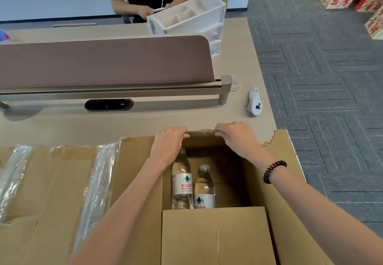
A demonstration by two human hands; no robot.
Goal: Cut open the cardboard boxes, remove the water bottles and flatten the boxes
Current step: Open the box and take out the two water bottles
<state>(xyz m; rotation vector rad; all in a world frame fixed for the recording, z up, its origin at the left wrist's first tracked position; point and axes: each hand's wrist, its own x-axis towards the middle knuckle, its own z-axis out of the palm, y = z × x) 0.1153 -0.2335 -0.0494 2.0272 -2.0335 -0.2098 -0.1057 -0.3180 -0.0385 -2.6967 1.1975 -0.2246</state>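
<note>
Bottles (pixel 182 179) labelled 农夫山泉, boxed

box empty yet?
No, two water bottles stand inside the open box while the left hand and right hand grip its far flap.

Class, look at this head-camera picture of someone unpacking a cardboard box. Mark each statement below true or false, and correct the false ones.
1. Both hands grip the far flap of the open box. True: left hand, right hand.
2. Three water bottles stand in the box. False: two show, the taller bottle and the shorter bottle.
3. A black coiled band is on the left wrist. False: it is on the right wrist.
4. Flattened cardboard lies left of the box. True.
</note>
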